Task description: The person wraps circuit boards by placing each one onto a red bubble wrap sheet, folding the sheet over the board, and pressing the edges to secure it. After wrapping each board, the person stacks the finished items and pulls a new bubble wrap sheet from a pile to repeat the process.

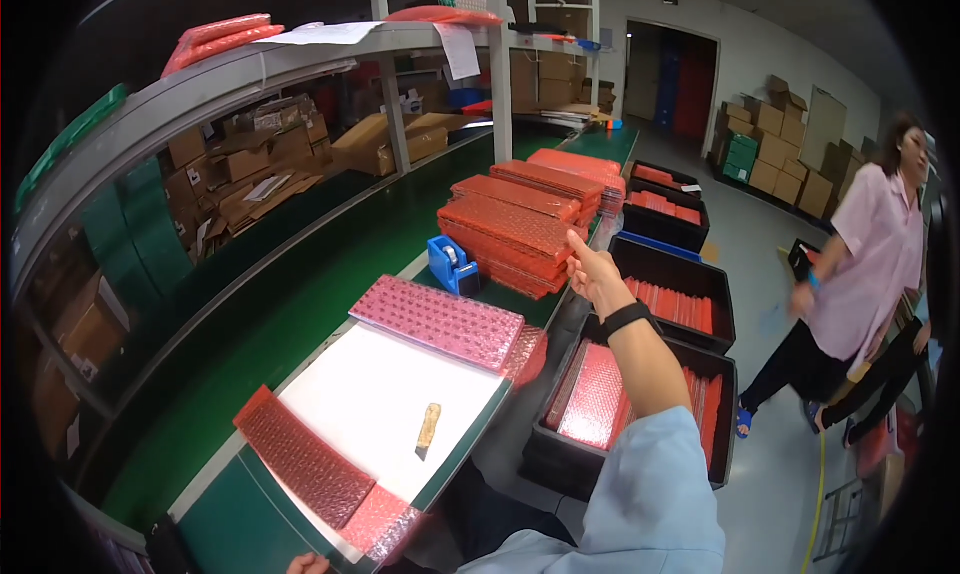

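My right hand (597,272) reaches out to the near right end of a stack of red bubble-wrap bags (505,227). Its index finger is stretched and its fingertips overlap the bag's end; a firm grip does not show. At the bottom edge, only part of my left hand (308,564) shows, beside the worktop, its fingers mostly cut off. Before me a white sheet (385,379) carries a utility knife (428,432) with a tan-wrapped handle. A pink bubble-wrap bag (437,320) lies across its far edge, and a dark red one (305,457) across its near left.
Behind the pink bag stands a blue tape dispenser (453,266). Black crates (630,472) of red bags line the right side. A green conveyor belt (250,304) runs under a grey overhead shelf (330,66). On the far right a person in a pink shirt (868,259) is walking.
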A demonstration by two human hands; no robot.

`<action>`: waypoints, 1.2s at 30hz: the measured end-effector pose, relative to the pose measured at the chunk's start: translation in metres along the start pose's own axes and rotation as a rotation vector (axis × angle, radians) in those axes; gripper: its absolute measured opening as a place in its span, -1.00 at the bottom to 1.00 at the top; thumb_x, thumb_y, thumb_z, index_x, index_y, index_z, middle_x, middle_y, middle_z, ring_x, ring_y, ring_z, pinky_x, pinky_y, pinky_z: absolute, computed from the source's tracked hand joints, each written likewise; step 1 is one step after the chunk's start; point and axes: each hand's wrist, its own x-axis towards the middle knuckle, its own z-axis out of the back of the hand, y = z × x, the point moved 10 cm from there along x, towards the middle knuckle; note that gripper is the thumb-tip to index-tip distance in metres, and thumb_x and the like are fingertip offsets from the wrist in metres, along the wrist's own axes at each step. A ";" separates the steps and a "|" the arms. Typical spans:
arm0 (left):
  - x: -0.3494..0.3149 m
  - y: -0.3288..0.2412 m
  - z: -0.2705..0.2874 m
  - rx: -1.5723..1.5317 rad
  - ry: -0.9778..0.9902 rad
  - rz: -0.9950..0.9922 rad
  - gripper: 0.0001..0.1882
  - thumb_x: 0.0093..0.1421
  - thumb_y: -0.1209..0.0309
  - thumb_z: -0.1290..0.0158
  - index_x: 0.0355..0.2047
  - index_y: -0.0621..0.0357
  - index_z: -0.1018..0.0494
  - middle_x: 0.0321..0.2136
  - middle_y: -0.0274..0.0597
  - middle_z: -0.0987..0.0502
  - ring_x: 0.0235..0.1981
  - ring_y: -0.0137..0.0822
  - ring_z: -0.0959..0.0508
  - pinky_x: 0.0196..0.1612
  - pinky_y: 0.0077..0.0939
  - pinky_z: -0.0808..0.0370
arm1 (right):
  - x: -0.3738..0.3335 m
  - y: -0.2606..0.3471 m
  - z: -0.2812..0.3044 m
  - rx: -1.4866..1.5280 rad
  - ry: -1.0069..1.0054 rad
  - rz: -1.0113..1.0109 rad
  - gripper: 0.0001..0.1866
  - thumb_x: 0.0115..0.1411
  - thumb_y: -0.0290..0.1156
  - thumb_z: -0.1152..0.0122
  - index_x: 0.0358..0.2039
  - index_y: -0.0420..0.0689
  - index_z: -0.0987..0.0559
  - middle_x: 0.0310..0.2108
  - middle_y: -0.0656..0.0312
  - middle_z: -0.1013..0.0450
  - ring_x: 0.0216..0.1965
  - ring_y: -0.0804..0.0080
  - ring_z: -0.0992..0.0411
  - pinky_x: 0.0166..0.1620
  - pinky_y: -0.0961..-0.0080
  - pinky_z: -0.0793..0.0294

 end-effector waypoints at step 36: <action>0.019 -0.025 0.007 0.185 -0.085 0.021 -0.82 0.14 0.54 0.00 -0.27 0.35 -0.51 -0.21 0.12 -0.49 -0.16 0.05 -0.49 -0.05 -0.18 -0.43 | 0.134 0.076 -0.068 0.053 -0.158 0.270 -0.75 0.25 -0.45 -0.05 -0.07 -0.22 -0.44 -0.18 0.05 -0.48 -0.19 0.08 -0.53 -0.19 0.09 -0.66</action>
